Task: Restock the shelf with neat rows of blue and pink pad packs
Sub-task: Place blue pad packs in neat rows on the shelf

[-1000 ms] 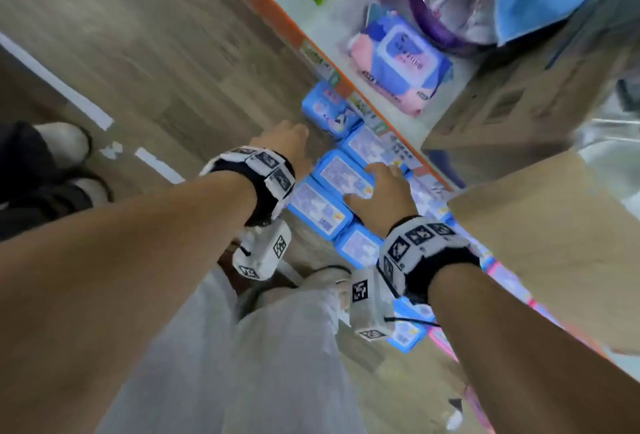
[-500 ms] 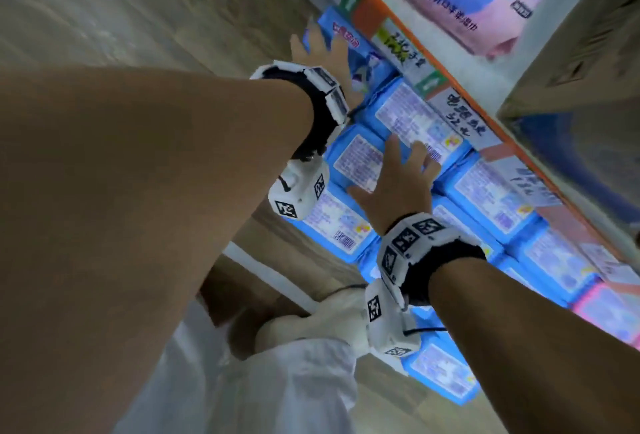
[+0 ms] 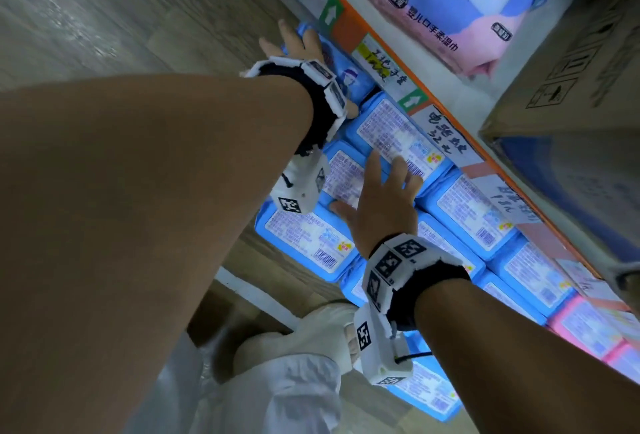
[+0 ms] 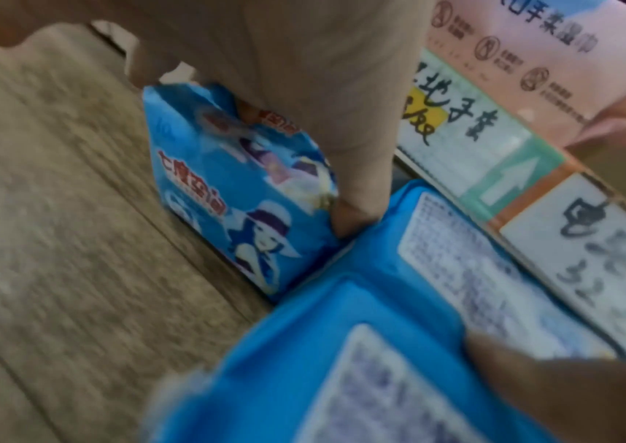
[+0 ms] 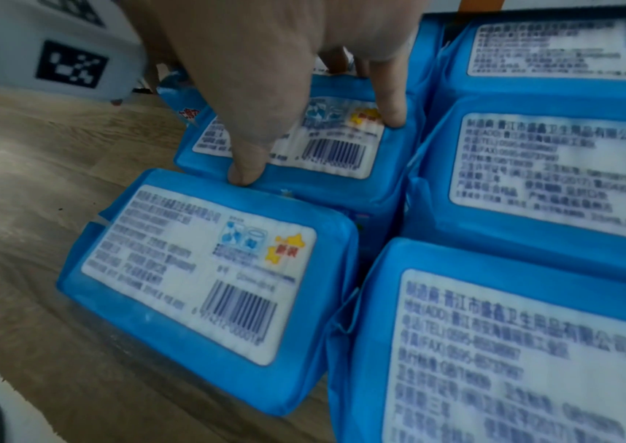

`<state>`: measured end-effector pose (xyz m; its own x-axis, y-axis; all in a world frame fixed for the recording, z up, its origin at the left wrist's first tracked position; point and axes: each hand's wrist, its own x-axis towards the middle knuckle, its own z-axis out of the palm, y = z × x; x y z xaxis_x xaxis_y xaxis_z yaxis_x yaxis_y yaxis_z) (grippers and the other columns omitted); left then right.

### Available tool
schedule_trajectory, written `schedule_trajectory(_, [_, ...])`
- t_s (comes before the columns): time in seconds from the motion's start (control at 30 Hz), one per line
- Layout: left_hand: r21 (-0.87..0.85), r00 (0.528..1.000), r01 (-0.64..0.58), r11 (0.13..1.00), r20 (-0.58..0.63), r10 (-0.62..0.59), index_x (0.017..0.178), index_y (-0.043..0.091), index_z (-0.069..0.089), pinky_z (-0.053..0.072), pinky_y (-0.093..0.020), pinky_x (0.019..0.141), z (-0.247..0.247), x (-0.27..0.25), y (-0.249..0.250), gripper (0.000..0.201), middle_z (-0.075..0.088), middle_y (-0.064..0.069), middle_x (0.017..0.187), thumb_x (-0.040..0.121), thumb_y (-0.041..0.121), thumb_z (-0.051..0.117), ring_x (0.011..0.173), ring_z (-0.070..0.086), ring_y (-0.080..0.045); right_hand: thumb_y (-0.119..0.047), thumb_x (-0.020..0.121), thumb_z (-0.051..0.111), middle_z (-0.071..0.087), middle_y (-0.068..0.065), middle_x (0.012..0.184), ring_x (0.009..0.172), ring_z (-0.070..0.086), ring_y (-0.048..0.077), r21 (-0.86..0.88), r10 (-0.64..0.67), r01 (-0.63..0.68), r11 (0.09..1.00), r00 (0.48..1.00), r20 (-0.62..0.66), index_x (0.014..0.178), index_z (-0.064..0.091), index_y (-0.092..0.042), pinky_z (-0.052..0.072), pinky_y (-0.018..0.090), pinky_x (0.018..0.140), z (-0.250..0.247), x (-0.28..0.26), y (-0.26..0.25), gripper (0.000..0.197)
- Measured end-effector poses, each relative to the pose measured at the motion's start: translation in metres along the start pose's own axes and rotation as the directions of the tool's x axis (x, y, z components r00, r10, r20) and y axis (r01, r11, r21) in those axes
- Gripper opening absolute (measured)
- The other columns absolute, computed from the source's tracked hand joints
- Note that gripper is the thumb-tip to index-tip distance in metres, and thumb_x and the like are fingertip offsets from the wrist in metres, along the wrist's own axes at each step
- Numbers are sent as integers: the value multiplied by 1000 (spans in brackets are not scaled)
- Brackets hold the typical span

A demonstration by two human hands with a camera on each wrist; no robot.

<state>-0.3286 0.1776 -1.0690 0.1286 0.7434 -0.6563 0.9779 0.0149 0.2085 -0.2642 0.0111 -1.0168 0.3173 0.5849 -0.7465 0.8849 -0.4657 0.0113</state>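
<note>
Blue pad packs (image 3: 467, 212) stand in two rows on the floor-level shelf, white back labels up, with pink packs (image 3: 588, 329) at the right end. My left hand (image 3: 299, 51) spans the end blue pack (image 4: 239, 185), the one showing a printed figure. Its thumb (image 4: 353, 221) is wedged between that pack and its neighbour, and its fingers hook over the far end. My right hand (image 3: 381, 198) lies on the packs further along with straight, spread fingers. Its thumb (image 5: 243, 176) presses the seam between two front packs (image 5: 198, 284), and a finger rests on the label behind.
An orange shelf edge (image 3: 346, 30) with handwritten price labels runs diagonally above the packs. On that upper shelf sit a large pink-and-blue wipes pack (image 3: 450, 0) and a cardboard box (image 3: 571, 87). The wooden floor (image 3: 104, 18) lies left. My light trouser leg (image 3: 277, 392) is below.
My left hand reached from the middle packs out to the end pack and settled over it. My right hand's fingers spread flat over the packs. The view came closer to the shelf.
</note>
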Motion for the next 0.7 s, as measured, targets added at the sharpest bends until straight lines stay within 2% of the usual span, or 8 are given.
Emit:
schedule_trajectory(0.1, [-42,998,17,999,-60,-19,140,4,23,29,-47,104,7,-5,-1,102,25,-20,144,66,51,75,129,32,-36,-58,82,54,5,12,151,135,13,38,-7,-1,0,1000,999,-44,147,0,-23,47,37,85,1,0,-1,92])
schedule_trajectory(0.17, [55,994,-15,998,-107,21,138,4,21,31,-42,97,10,-9,-6,98,28,-17,139,68,53,70,123,34,-31,-57,79,58,10,13,150,133,16,37,6,-3,3,1000,997,-74,147,6,-23,47,38,84,2,0,-2,92])
schedule_trajectory(0.27, [146,997,-63,987,-44,70,142,11,10,36,-45,90,7,-14,-20,111,20,-18,142,60,53,72,120,32,-38,-55,80,60,9,14,149,132,14,36,41,-13,16,999,997,-76,147,5,-22,46,38,85,3,1,-1,92])
schedule_trajectory(0.37, [189,997,-81,979,-4,83,146,29,-9,40,-51,88,6,-20,-40,119,8,-21,149,62,51,73,122,32,-45,-53,81,59,5,14,149,132,11,35,55,-11,14,998,998,-62,147,3,-23,45,37,82,4,1,0,92])
schedule_trajectory(0.43, [226,998,-67,972,18,65,145,40,-9,41,-55,89,7,-24,-52,114,-3,-20,152,64,51,71,125,29,-49,-53,82,58,5,14,149,133,11,36,37,-5,7,999,998,-66,147,2,-22,46,38,81,4,1,0,92])
schedule_trajectory(0.53, [276,995,-48,960,93,24,144,41,-9,36,-62,97,6,-22,-56,118,-18,-17,153,60,58,73,132,16,-54,-52,82,59,5,13,150,133,11,36,43,11,-9,999,999,-49,147,3,-23,46,38,80,3,0,-2,91])
schedule_trajectory(0.6, [294,993,-45,955,122,9,144,39,-11,32,-65,98,4,-19,-53,125,-18,-17,153,56,67,73,133,13,-55,-50,81,61,6,13,150,134,11,35,69,17,-14,998,999,-51,147,5,-23,46,38,82,2,0,-3,91])
schedule_trajectory(0.7, [288,992,-84,954,111,54,145,35,1,38,-60,92,-2,-22,-49,118,4,-21,149,57,66,73,124,29,-51,-48,81,63,6,14,151,135,12,35,100,29,-24,995,998,-52,147,7,-22,45,41,85,0,-2,-5,90])
